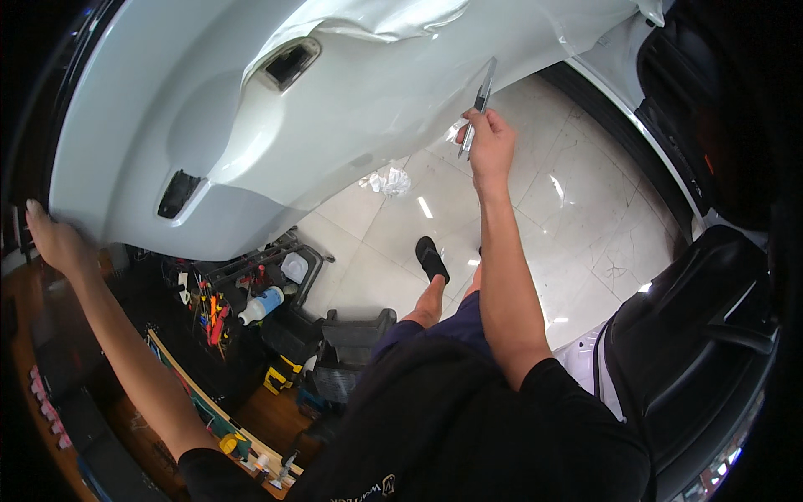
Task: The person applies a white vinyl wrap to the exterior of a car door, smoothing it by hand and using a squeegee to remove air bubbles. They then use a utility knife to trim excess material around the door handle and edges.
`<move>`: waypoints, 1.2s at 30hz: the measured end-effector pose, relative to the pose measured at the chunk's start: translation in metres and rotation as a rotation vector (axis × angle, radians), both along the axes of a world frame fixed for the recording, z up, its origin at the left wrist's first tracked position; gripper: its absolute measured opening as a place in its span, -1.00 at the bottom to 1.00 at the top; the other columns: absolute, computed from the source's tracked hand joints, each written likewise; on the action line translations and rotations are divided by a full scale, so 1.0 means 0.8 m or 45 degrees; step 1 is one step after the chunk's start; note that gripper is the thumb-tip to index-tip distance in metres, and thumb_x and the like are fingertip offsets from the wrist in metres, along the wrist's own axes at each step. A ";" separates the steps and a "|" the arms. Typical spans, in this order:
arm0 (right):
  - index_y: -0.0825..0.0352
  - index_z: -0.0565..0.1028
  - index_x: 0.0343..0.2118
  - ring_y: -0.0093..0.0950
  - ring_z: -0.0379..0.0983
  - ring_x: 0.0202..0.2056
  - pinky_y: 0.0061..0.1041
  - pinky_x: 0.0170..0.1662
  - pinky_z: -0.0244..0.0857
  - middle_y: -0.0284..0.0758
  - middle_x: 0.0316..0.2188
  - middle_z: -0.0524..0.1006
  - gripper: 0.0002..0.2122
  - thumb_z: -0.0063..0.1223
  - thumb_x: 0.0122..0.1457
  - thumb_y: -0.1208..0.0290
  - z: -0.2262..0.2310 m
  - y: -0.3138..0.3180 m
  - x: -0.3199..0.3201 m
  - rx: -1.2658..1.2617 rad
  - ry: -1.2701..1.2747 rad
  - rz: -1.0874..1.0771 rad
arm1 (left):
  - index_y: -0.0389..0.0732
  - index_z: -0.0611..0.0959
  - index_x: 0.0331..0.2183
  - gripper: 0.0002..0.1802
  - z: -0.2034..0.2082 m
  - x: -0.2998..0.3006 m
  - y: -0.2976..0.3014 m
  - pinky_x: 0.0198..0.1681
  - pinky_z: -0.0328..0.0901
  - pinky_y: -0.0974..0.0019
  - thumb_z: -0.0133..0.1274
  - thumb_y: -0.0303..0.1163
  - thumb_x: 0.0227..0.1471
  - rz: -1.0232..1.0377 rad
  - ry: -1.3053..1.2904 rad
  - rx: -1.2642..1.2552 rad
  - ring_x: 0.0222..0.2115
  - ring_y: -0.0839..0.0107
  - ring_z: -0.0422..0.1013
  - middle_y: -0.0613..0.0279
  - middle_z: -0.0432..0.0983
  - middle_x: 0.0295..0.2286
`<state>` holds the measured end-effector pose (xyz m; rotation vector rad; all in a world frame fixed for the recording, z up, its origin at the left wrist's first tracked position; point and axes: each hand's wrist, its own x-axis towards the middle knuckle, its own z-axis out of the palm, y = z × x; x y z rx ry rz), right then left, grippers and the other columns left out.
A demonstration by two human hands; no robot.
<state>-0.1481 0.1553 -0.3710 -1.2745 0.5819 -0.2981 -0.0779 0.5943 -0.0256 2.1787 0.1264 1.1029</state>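
Observation:
A white car door [360, 109] spans the upper left, with glossy film over it that is wrinkled and loose near the top. Two dark recesses are cut in it: an upper one [290, 65] and a lower one [177, 194]. My left hand [60, 243] holds the door's left edge, its fingers reaching round the rim and partly hidden. In my right hand [492, 149] is a slim silver utility knife [480, 105], pinched between thumb and fingers. Its tip points up beside the door's lower edge; whether it touches the film I cannot tell.
Below the door stands a black tool cart [314, 268] with hand tools, a white spray bottle [262, 305] and a yellow-black tool [283, 375]. Crumpled clear film [386, 181] lies on the tiled floor [535, 234]. A black-trimmed open door [703, 335] is at right.

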 end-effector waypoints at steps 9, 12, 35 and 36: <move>0.41 0.53 -0.43 -0.63 0.36 -0.66 -0.56 -0.56 0.16 -0.34 -0.71 0.48 -0.79 0.03 0.23 0.36 0.014 0.076 -0.052 0.047 0.043 0.139 | -0.45 0.41 0.15 -0.38 -0.007 0.008 0.014 0.19 0.15 0.22 -0.15 -0.09 0.35 -0.009 -0.047 0.085 0.05 0.22 0.35 -0.10 0.43 0.06; 0.40 0.52 -0.42 -0.63 0.34 -0.68 -0.55 -0.58 0.14 -0.34 -0.70 0.50 -0.80 0.02 0.24 0.36 0.010 0.100 -0.067 0.051 0.051 0.222 | -0.45 0.43 0.14 -0.37 -0.007 0.014 0.024 0.19 0.14 0.24 -0.13 -0.06 0.33 -0.058 -0.034 0.113 0.05 0.22 0.36 -0.11 0.44 0.05; 0.42 0.48 -0.34 -0.62 0.41 -0.62 -0.58 -0.52 0.24 -0.25 -0.61 0.57 -0.82 -0.04 0.31 0.40 0.010 0.281 -0.150 0.236 0.001 0.418 | -0.33 0.59 -0.09 -0.51 -0.016 0.002 0.036 -0.07 0.25 0.30 -0.13 -0.07 0.33 -0.253 -0.113 0.225 -0.25 0.40 0.38 0.19 0.54 -0.27; 0.41 0.48 -0.33 -0.63 0.41 -0.62 -0.59 -0.51 0.24 -0.24 -0.60 0.58 -0.83 -0.05 0.31 0.40 0.011 0.288 -0.153 0.252 -0.015 0.416 | -0.34 0.59 -0.09 -0.52 -0.016 -0.007 0.025 -0.07 0.25 0.28 -0.13 -0.08 0.33 -0.222 -0.121 0.226 -0.25 0.39 0.39 0.19 0.54 -0.26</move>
